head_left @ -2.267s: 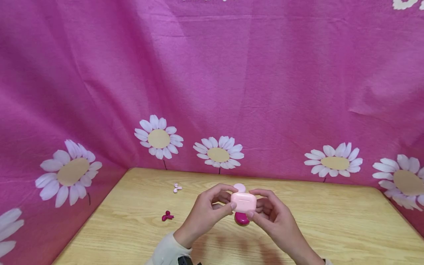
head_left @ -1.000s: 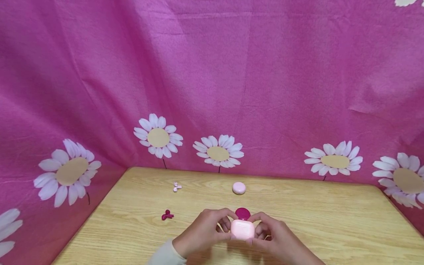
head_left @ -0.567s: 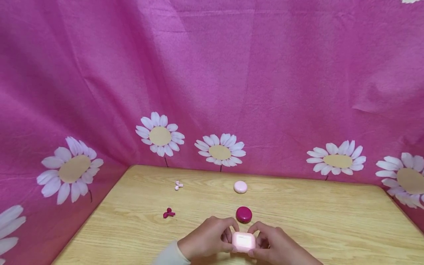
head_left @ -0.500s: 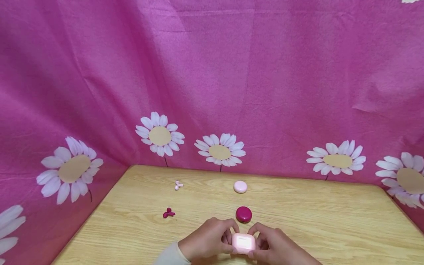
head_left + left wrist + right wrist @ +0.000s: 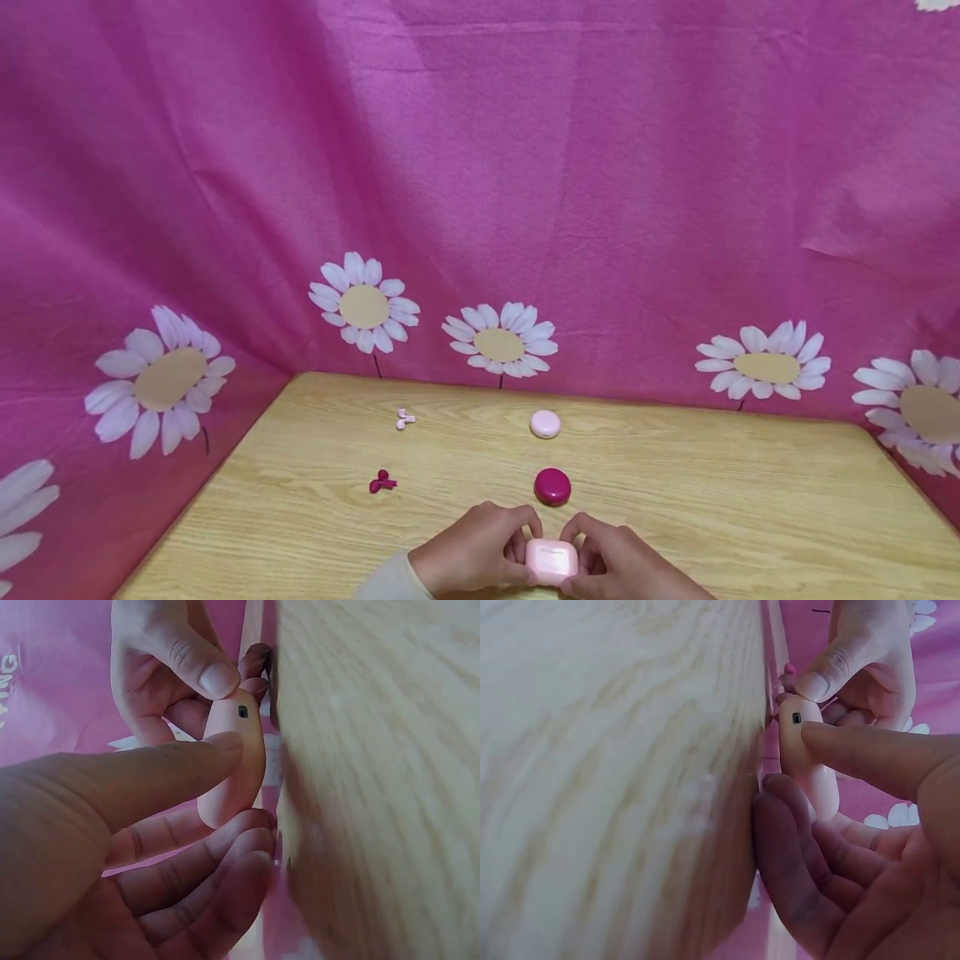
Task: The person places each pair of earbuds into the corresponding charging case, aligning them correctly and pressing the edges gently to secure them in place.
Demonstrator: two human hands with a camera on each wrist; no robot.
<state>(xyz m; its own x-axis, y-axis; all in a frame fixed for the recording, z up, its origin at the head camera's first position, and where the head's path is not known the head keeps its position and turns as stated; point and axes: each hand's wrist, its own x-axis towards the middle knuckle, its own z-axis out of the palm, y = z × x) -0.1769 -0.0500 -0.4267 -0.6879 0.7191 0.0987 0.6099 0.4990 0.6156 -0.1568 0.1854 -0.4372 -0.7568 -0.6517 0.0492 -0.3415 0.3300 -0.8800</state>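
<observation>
A light pink earbud case (image 5: 551, 561) with rounded corners is held between both hands near the table's front. My left hand (image 5: 480, 550) grips its left end, thumb on the near side. On the right end, my right hand (image 5: 618, 557) pinches it the same way. Both wrist views show a small dark charging port on the case (image 5: 232, 772), close over the wooden surface. Just beyond the hands lies a round magenta case (image 5: 552, 487). Behind that sits a round pale pink case (image 5: 545, 424).
Left of the cases lie magenta earbuds (image 5: 382, 482) and, farther back, pale pink earbuds (image 5: 405, 418). The wooden table (image 5: 712, 483) ends at a pink curtain (image 5: 622, 208) printed with daisies, which encloses the back and sides.
Both hands have brought the light pink case down and toward the table's front edge, uncovering the round magenta and pale pink cases behind it. The earbuds stay where they were.
</observation>
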